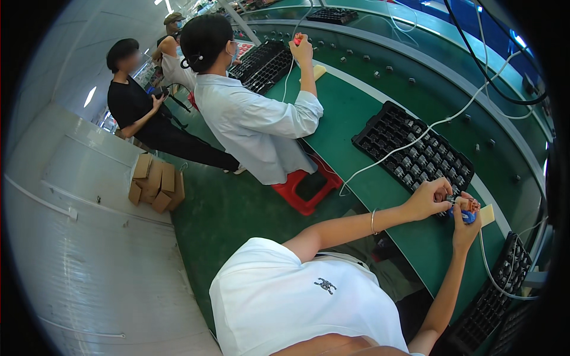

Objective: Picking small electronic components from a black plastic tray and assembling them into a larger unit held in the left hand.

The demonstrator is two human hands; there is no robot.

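My left hand (428,199) pinches a small part (450,199) by the near end of the black tray (367,141) on the desk (439,252); my right hand (465,233), just beside it, grips a blue thing (469,216).

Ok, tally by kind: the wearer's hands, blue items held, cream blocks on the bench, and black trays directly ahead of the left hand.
Wearer's hands: 2
Blue item: 1
Cream blocks: 2
Black tray: 1
Total: 6
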